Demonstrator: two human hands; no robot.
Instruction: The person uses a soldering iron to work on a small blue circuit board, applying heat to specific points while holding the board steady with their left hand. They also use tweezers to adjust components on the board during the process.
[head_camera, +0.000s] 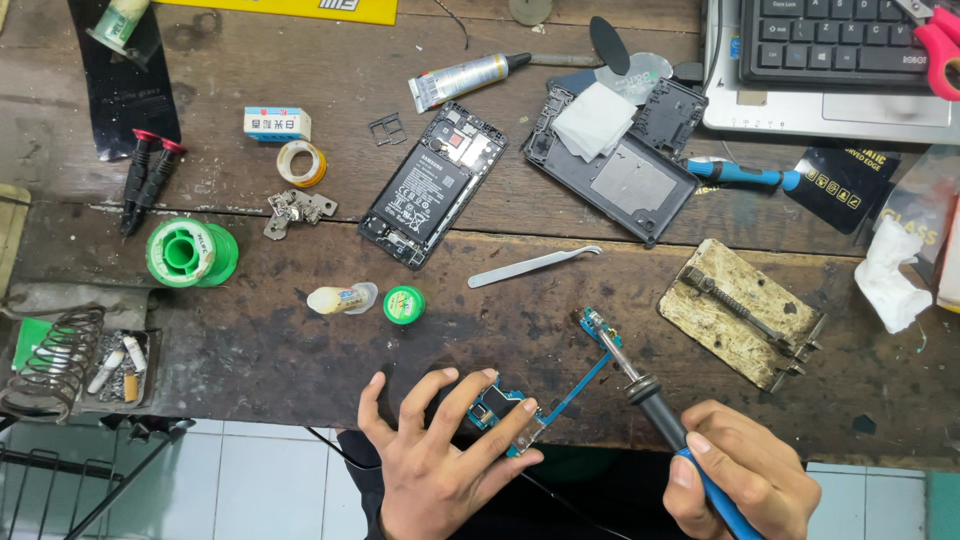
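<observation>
At the bottom centre of the frame, a person's left hand (435, 465), fingers spread, presses a small blue circuit board (505, 408) against the edge of the worn wooden surface (300, 340), thumb and forefinger pinching its end. The right hand (745, 480), lower right, is closed around the blue grip of a soldering iron (640, 385), its tip touching a small blue board piece (598, 325) joined by a thin strip. Above lie metal tweezers (535, 264), an opened phone with its battery showing (432, 185), a dark back cover (610, 165) and a green solder spool (190, 252)
</observation>
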